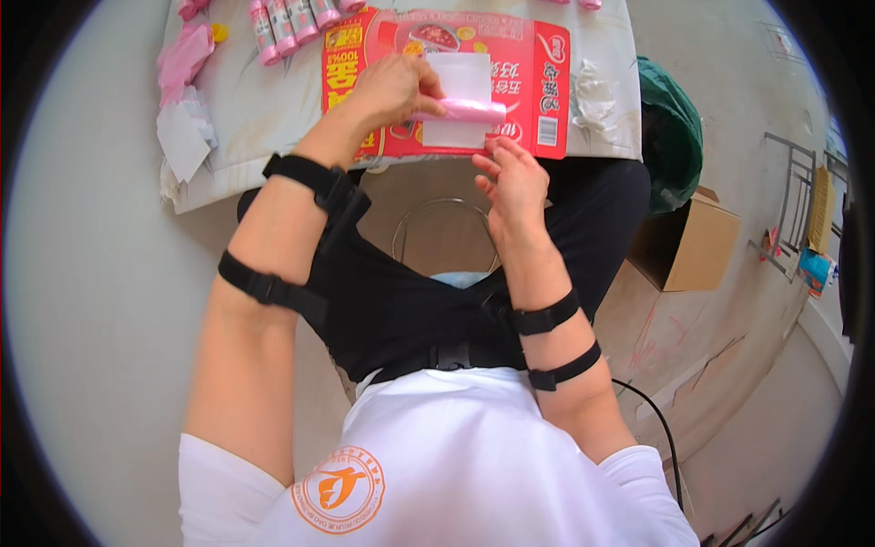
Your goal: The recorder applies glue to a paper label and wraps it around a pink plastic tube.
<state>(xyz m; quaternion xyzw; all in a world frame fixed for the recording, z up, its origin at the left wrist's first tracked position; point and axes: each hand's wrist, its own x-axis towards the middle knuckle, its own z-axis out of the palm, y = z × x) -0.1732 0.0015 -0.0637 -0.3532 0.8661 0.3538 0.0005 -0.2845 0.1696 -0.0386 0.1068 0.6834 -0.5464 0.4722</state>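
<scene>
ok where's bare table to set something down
Widest: marbled white tabletop between crumpled pink film and red printed cardboard. Smaller: right of the cardboard, above crumpled white scrap. Crowded: cardboard's middle, with glossy pink roll, white paper, left hand; upper left, grey-labelled pink rolls.

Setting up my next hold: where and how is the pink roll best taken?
Probably the right end of the pink roll, with the right grip approaching from the near right, pinching across its narrow width. It lies sideways across the white paper, right end uncovered; the left grip is at its left part.
</scene>
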